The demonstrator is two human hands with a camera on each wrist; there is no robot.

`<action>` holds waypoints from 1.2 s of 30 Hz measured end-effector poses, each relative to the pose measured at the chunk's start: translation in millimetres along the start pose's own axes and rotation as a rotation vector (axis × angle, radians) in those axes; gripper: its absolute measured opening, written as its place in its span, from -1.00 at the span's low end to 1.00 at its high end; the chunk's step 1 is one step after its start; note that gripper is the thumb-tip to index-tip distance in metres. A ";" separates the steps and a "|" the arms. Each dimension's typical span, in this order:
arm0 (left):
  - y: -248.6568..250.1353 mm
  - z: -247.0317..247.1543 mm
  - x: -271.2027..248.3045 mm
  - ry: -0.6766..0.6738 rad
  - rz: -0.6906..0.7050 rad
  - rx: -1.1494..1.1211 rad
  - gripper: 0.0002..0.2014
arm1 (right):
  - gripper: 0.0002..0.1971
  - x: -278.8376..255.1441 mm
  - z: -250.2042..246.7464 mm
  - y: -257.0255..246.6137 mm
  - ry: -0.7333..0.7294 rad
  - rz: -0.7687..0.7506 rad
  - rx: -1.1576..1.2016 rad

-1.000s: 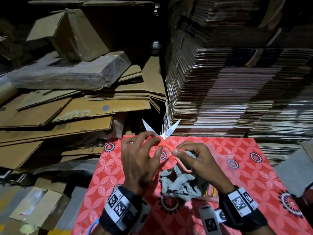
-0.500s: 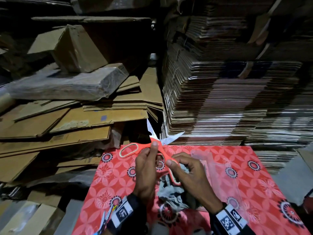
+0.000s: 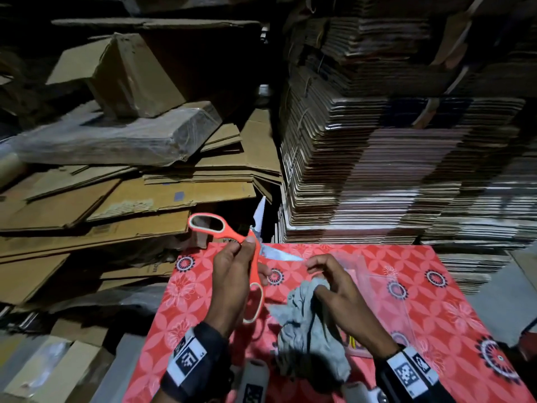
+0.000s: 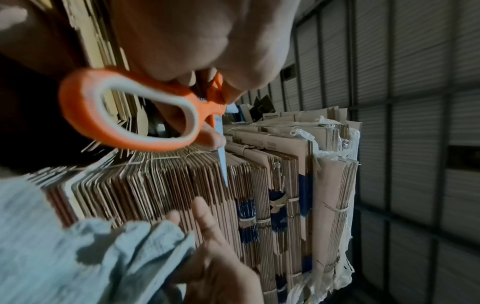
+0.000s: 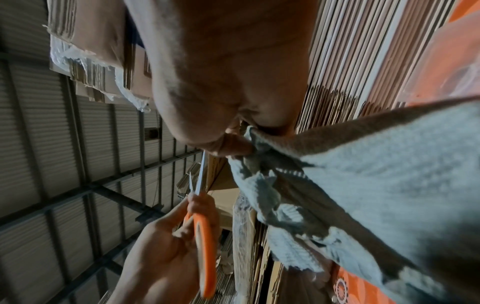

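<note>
Left grip (image 3: 232, 274), raised above the near-left part of the counter (image 3: 436, 301), pinches the orange-handled scissors (image 3: 254, 267) close to the pivot, between thumb and fingertips. The blades stand wide apart — one points up and away past the counter's far edge, the other lies roughly level over the counter, its tip directed at the right grip (image 3: 340, 289). One handle loop projects beyond the counter's far-left corner; the other hangs beside the left wrist. Right grip, over the counter's middle, clasps a crumpled grey cloth (image 3: 308, 338): the right wrist view shows thumb and curled fingers nipping a fold of it, the rest trailing down toward the counter. Its forefinger reaches toward the level blade's tip — whether the two touch cannot be told. The counter bears a red covering with flower medallions. Behind the counter's far edge rises a stack of flattened cartons (image 3: 377, 184); off its left side lie loose cardboard sheets (image 3: 116, 205).
</note>
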State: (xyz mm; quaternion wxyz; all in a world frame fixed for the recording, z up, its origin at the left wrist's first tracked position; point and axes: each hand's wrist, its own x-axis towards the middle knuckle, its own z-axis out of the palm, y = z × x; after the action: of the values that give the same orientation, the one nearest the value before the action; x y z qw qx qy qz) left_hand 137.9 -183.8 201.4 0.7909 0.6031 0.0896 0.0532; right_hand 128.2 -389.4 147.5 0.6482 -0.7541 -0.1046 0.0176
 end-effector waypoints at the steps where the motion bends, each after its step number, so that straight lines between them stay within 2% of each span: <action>1: -0.2 -3.5 0.2 -0.022 0.007 0.035 -0.66 | -0.61 2.0 -4.7 -0.7 0.024 -0.007 0.026; 4: 1.6 -11.0 -2.8 -0.076 0.063 0.136 -0.59 | -0.64 8.2 -18.7 -3.5 0.100 -0.085 0.103; 10: 4.3 -6.7 -12.2 -0.078 0.140 0.273 -0.57 | -0.69 1.6 -28.1 -43.7 0.306 -0.280 0.008; 16: 4.0 5.5 -22.7 -0.144 0.222 0.359 -0.62 | -0.87 4.1 -12.3 -77.6 0.459 -0.570 -0.280; 19: 3.6 9.6 -27.0 -0.175 0.223 0.369 -0.68 | -0.88 9.1 -3.9 -78.7 0.526 -0.665 -0.442; 25: 3.4 11.2 -29.5 -0.171 0.237 0.379 -0.74 | -0.92 6.1 14.6 -69.2 0.455 -0.678 -0.472; 31: 2.5 8.3 -31.3 -0.154 0.308 0.413 -0.70 | -0.84 4.1 17.6 -57.0 0.336 -0.676 -0.482; 36: 0.7 7.8 -34.3 -0.148 0.305 0.412 -0.64 | -0.62 2.9 13.1 -53.5 0.284 -0.598 -0.391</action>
State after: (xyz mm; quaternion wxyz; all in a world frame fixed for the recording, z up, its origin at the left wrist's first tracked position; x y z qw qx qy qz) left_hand 106.0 -197.6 206.7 0.6388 0.7601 -0.0515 0.1079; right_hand 121.7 -368.7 198.2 0.4767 -0.7945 -0.2305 -0.2975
